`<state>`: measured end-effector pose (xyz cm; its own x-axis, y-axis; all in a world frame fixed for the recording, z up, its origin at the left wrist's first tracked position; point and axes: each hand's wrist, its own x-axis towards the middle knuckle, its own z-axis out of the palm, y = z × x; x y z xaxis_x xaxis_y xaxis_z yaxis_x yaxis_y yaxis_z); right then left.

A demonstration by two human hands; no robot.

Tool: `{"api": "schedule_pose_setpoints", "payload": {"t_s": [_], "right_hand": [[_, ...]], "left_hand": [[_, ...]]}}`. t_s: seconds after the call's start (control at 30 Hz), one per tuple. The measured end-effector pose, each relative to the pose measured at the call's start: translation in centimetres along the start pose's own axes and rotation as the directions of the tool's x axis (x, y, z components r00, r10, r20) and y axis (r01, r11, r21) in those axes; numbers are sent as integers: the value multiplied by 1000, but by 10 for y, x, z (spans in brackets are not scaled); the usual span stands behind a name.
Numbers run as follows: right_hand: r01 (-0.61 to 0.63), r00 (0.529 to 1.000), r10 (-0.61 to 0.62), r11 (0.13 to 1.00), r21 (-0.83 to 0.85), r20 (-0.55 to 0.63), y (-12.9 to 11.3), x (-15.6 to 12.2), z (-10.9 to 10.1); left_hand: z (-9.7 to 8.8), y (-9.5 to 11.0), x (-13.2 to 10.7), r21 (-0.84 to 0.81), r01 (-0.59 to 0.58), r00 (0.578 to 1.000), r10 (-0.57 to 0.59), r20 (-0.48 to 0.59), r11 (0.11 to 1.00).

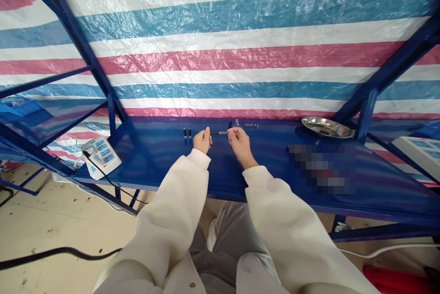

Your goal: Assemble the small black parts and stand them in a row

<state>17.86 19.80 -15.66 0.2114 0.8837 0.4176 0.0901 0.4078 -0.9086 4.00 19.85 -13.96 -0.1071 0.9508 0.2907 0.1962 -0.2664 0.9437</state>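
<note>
My left hand point(202, 141) is closed on the dark end of a slim pen point(219, 133), held level just above the blue table. The pen's right part looks clear or pale. Its right end sits in the pinched fingers of my right hand point(240, 144), which hide the tip. Left of my left hand stand two short black tubes with silvery ends point(187, 133). Small black pieces point(230, 125) and small clear pieces point(236, 122) lie just beyond my right hand. To their right is a row of several tiny shiny metal parts point(251, 126).
A shallow oval metal dish point(326, 128) rests at the table's back right. Nearer, a blurred-out patch point(323, 169) hides something. A white power strip point(101, 157) with a black cable sits at the left end. Blue frame posts point(366, 115) and a striped sheet point(233, 65) bound the table point(151, 147).
</note>
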Motion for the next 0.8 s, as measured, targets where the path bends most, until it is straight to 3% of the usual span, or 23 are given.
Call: {"api": "schedule_pose_setpoints", "payload": {"t_s": [0.1, 0.2, 0.37, 0.63, 0.8], "right_hand": [[24, 996, -27, 999, -29, -90, 0, 1, -3], [48, 991, -53, 998, -42, -125, -2, 2, -4], [68, 996, -63, 996, -61, 69, -6, -1, -2], [22, 951, 32, 985, -169, 307, -3, -1, 0], [90, 911, 30, 959, -268, 412, -6, 2, -6]], "left_hand": [[0, 0, 2, -47, 28, 999, -29, -20, 999], [2, 0, 2, -76, 48, 998, -45, 35, 996], [5, -2, 2, -193, 79, 977, -37, 211, 978], [3, -4, 4, -277, 71, 989, -31, 143, 958], [2, -2, 2, -264, 54, 975, 7, 224, 963]]}}
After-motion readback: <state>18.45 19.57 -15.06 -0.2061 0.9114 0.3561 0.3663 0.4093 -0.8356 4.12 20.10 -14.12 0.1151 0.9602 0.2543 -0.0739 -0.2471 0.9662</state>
